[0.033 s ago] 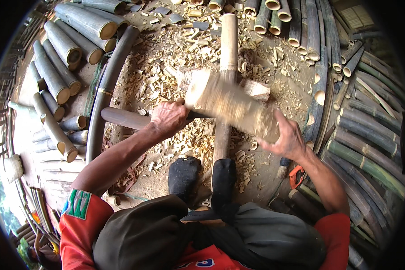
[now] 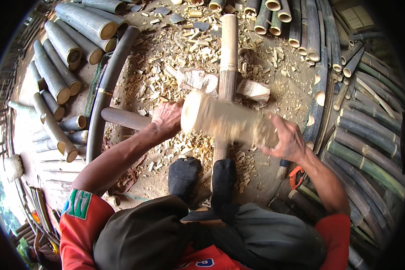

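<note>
My right hand [image 2: 285, 137] is closed round the narrower end of a thick wooden mallet [image 2: 227, 119], blurred by motion, its pale broad end pointing left. Close to that broad end, my left hand [image 2: 168, 118] makes a fist, and what it grips is hidden behind the mallet. Below the mallet runs a round pole [image 2: 229, 42], pale at its far part and darker nearer me. It crosses over a rough piece of wood [image 2: 200, 81], and my right foot [image 2: 223, 177] in a black sock rests at its near end.
Wood chips [image 2: 148, 67] litter the ground. Cut bamboo lengths [image 2: 63, 81] lie at the left, with more bamboo poles [image 2: 369, 157] stacked at the right. A dark pole [image 2: 110, 90] lies left of my arm. An orange-handled tool [image 2: 296, 177] sits near my right forearm.
The mallet has come toward me, its broad left end dropping beside my left fist and covering the dark thing seen there before. My left hand has hardly moved.
</note>
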`<action>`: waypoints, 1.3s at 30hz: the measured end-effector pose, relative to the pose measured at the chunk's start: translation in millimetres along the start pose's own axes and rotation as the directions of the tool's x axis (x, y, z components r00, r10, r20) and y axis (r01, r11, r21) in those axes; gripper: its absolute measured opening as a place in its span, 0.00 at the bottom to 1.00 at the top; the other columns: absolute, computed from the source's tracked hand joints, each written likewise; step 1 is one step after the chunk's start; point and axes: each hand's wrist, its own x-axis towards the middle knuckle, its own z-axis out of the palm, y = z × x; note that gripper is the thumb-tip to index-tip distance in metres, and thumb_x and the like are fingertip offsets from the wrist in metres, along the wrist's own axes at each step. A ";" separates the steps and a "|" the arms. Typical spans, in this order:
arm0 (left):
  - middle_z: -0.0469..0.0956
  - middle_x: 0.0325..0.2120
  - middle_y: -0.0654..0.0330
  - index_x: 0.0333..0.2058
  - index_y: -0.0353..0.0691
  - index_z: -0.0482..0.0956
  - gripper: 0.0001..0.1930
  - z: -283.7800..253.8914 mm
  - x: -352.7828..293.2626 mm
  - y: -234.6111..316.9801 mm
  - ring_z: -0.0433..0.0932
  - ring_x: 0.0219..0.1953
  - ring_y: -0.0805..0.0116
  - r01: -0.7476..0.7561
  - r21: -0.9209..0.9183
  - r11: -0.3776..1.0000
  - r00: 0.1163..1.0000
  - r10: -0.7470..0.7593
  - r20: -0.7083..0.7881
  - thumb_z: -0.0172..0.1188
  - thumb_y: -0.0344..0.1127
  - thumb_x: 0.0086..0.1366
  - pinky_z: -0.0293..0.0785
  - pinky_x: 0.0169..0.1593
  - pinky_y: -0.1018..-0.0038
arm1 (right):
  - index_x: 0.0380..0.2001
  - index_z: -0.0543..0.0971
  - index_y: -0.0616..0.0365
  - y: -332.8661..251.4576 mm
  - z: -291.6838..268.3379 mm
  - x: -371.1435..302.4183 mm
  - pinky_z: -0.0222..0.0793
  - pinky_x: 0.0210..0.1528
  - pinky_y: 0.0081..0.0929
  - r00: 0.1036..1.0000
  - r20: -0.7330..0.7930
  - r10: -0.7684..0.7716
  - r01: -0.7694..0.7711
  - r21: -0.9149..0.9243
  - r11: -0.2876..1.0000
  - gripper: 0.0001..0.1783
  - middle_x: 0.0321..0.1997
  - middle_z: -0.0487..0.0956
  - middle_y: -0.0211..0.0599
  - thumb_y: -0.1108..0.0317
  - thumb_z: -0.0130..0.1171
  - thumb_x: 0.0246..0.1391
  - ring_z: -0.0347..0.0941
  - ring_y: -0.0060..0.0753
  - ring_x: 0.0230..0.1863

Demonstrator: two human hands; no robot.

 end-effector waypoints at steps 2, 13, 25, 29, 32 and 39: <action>0.81 0.36 0.51 0.44 0.38 0.75 0.12 9.8 4.4 6.7 0.85 0.32 0.55 0.027 0.050 0.998 0.999 -0.025 -0.045 0.57 0.41 0.73 0.80 0.33 0.57 | 0.53 0.72 0.62 7.6 -1.9 0.8 0.82 0.45 0.42 0.939 0.019 -0.343 0.334 -0.277 0.901 0.39 0.43 0.79 0.50 0.49 0.78 0.46 0.83 0.46 0.44; 0.81 0.24 0.55 0.38 0.38 0.84 0.15 -17.6 40.3 -64.6 0.77 0.22 0.69 0.298 -0.632 0.716 0.871 -0.474 -0.126 0.66 0.46 0.71 0.78 0.27 0.67 | 0.54 0.72 0.65 20.9 21.3 -41.8 0.82 0.42 0.42 0.994 0.087 0.060 -0.035 -0.269 0.963 0.42 0.39 0.80 0.49 0.52 0.81 0.42 0.81 0.47 0.39; 0.86 0.43 0.45 0.55 0.27 0.81 0.26 -2.6 -125.6 0.0 0.86 0.44 0.58 0.062 -0.951 0.302 0.945 -0.325 -0.042 0.61 0.48 0.74 0.84 0.48 0.61 | 0.54 0.72 0.63 -81.8 162.1 -203.3 0.73 0.48 0.56 0.698 -0.066 0.713 -0.700 0.151 0.698 0.37 0.48 0.79 0.61 0.47 0.72 0.52 0.78 0.64 0.49; 0.84 0.43 0.55 0.56 0.30 0.78 0.20 71.5 -196.0 44.5 0.83 0.47 0.63 0.317 -0.925 -0.209 0.928 -0.133 0.348 0.59 0.41 0.76 0.78 0.54 0.65 | 0.54 0.71 0.63 -89.9 187.7 -239.5 0.73 0.49 0.56 0.643 -0.045 0.765 -0.747 0.185 0.639 0.37 0.49 0.79 0.61 0.47 0.71 0.53 0.78 0.64 0.50; 0.83 0.46 0.54 0.59 0.31 0.76 0.21 98.3 -223.6 59.6 0.83 0.50 0.63 0.199 -0.803 -0.561 0.972 0.006 0.237 0.59 0.41 0.77 0.78 0.56 0.64 | 0.55 0.71 0.63 -85.2 182.4 -246.0 0.73 0.50 0.56 0.623 -0.055 0.780 -0.753 0.226 0.618 0.36 0.49 0.79 0.61 0.48 0.71 0.53 0.78 0.64 0.50; 0.84 0.45 0.55 0.58 0.31 0.77 0.21 85.9 -294.9 71.1 0.83 0.49 0.63 0.137 -0.832 -0.537 0.899 -0.286 0.333 0.59 0.41 0.76 0.78 0.55 0.65 | 0.56 0.71 0.64 -74.3 181.4 -247.8 0.72 0.51 0.56 0.651 -0.107 0.752 -0.701 0.296 0.649 0.36 0.50 0.79 0.61 0.48 0.70 0.54 0.77 0.64 0.52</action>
